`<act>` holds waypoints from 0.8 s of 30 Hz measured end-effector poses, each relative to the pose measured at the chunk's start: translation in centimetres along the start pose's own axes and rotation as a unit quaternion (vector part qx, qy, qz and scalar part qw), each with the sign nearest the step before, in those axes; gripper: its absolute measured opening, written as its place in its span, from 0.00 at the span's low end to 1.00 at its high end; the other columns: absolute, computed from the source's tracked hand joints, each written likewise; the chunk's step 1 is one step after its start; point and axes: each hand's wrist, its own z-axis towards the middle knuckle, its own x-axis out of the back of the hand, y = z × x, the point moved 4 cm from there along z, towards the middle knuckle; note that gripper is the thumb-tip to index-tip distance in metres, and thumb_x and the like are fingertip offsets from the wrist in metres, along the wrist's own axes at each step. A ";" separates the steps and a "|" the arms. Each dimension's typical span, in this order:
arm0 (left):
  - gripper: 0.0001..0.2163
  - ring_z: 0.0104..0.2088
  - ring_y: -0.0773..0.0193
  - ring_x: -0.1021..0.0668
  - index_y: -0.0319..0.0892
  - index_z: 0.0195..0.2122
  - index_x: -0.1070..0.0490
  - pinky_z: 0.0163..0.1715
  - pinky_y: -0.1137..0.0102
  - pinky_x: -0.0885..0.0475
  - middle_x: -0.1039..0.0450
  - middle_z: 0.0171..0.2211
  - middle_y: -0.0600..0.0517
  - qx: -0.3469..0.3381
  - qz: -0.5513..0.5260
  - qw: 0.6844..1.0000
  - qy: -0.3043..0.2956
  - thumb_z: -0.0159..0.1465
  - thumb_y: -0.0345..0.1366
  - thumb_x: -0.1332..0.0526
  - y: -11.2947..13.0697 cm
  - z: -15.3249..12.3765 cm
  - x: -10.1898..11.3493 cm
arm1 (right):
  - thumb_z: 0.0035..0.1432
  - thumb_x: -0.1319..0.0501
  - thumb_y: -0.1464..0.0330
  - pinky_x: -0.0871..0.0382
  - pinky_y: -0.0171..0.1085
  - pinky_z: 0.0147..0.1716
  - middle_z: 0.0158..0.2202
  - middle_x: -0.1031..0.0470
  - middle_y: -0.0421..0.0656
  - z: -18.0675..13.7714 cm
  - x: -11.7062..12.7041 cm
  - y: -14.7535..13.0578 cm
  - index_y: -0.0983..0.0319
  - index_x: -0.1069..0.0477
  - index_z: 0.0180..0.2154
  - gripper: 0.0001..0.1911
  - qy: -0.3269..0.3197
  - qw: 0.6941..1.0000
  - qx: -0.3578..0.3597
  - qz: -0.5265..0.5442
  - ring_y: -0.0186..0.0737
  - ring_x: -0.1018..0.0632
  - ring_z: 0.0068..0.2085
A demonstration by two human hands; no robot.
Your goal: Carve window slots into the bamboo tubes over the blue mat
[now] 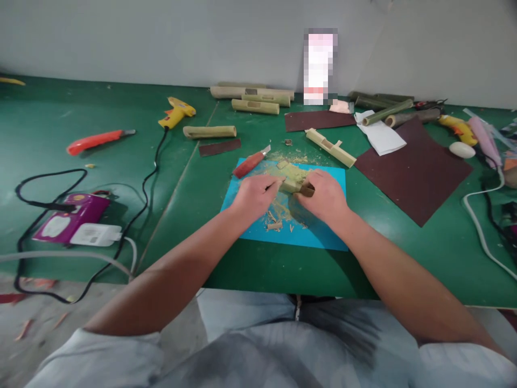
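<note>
Head camera, bamboo piece [289, 186], long axis left-to-right, left fingers [274, 181] and right fingers [315, 179] gripping its ends

Pale yellow-green bamboo piece [289, 186]: short, its top powdered with yellowish dust [298, 174].
Bamboo pose: roughly crosswise, its 2 ends at the left hand [257, 195] and right hand [324, 195].
Bamboo place: over the blue rectangular sheet [258, 229].
Small dark-brown piece [307, 189]: in the right hand's curl, beside the bamboo; perhaps folded, mostly hidden by fingers.
</note>
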 end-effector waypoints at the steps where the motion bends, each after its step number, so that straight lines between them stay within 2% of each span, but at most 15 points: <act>1: 0.12 0.31 0.61 0.20 0.41 0.38 0.18 0.33 0.67 0.25 0.18 0.32 0.48 -0.002 0.005 1.000 -0.002 0.71 0.36 0.42 0.0 0.1 -0.1 | 0.52 0.32 0.67 0.35 0.43 0.38 0.32 0.30 0.43 0.0 0.0 0.0 0.54 0.46 0.26 0.20 0.001 1.000 0.000 -0.001 0.46 0.28 0.40; 3: 0.13 0.32 0.61 0.20 0.42 0.35 0.18 0.35 0.66 0.24 0.18 0.31 0.48 -0.007 0.011 1.000 -0.007 0.71 0.36 0.42 0.1 0.4 -0.3 | 0.52 0.32 0.67 0.35 0.43 0.38 0.32 0.30 0.42 0.0 0.1 0.1 0.55 0.45 0.26 0.19 0.002 1.000 -0.002 -0.001 0.46 0.28 0.39; 8: 0.13 0.31 0.62 0.20 0.42 0.41 0.18 0.31 0.69 0.25 0.18 0.30 0.50 -0.007 -0.006 1.000 -0.008 0.72 0.37 0.43 0.1 0.1 -0.2 | 0.52 0.32 0.66 0.35 0.43 0.38 0.33 0.29 0.42 -0.1 -0.1 0.1 0.55 0.44 0.27 0.19 0.000 1.000 0.002 -0.001 0.46 0.28 0.40; 13: 0.14 0.33 0.60 0.19 0.41 0.33 0.20 0.36 0.67 0.22 0.18 0.31 0.48 -0.025 0.034 0.999 -0.016 0.71 0.37 0.43 0.3 0.7 -0.3 | 0.52 0.31 0.66 0.35 0.43 0.38 0.34 0.29 0.43 0.0 -0.3 0.2 0.55 0.43 0.27 0.18 0.008 1.000 -0.007 0.001 0.46 0.28 0.40; 19: 0.13 0.43 0.56 0.15 0.43 0.43 0.18 0.45 0.62 0.20 0.15 0.45 0.45 -0.070 0.024 0.997 -0.008 0.72 0.37 0.44 0.4 0.0 -0.2 | 0.52 0.31 0.67 0.35 0.44 0.39 0.32 0.30 0.42 0.0 -0.3 0.3 0.54 0.45 0.26 0.21 0.008 1.000 0.000 0.005 0.46 0.29 0.40; 24: 0.15 0.41 0.57 0.16 0.45 0.43 0.17 0.45 0.64 0.20 0.15 0.40 0.46 -0.074 0.050 0.996 -0.016 0.73 0.39 0.45 0.2 0.1 -0.5 | 0.52 0.31 0.67 0.36 0.43 0.37 0.31 0.31 0.42 0.1 -0.2 0.3 0.54 0.46 0.26 0.22 0.010 1.000 -0.007 0.002 0.45 0.29 0.39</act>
